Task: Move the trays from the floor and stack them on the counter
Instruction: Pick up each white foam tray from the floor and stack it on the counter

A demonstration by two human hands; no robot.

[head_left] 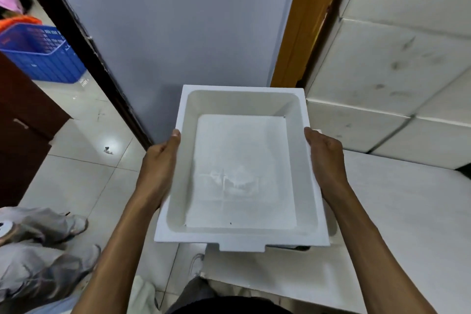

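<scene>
A white foam tray [240, 107] with a flat white sheet lying in its bottom is held up in front of me, above the floor and the near edge of a white surface [397, 211] at the right. My left hand [159, 166] grips its left rim, thumb on top. My right hand [326, 160] grips its right rim the same way. A second white tray edge [331, 231] shows just under the held tray at its near right corner.
White foam boxes [387, 69] are stacked at the right. A grey door panel [178, 20] stands straight ahead beside a yellow-brown frame [303, 28]. A blue basket [40, 53] sits far left. Another person's legs [38, 250] are at lower left on the tiled floor [84, 176].
</scene>
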